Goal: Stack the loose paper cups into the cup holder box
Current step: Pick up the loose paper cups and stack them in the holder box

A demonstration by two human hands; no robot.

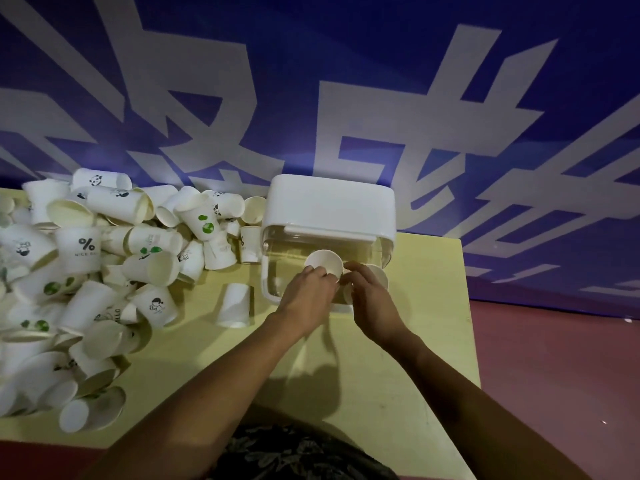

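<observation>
- Dark patterned cloth [294, 455] of the person's clothing lies nearest, at the near edge of the tabletop [398, 375].
- Both bare forearms reach over the yellow tabletop to the cup holder box [329, 209], which stands at the far edge, toward the right corner.
- Left hand [306, 294] has its fingers closed on a white paper cup [324, 261], bottom turned to the camera, at the clear front of the box.
- Right hand [369, 299] is closed on a second cup [379, 275], just beside the first one.
- One single cup [235, 304] lies apart, left of the hands.
- Big pile of loose cups [86, 271] fills the left side of the tabletop.
- Blue banner [346, 81] with white signs is behind.
</observation>
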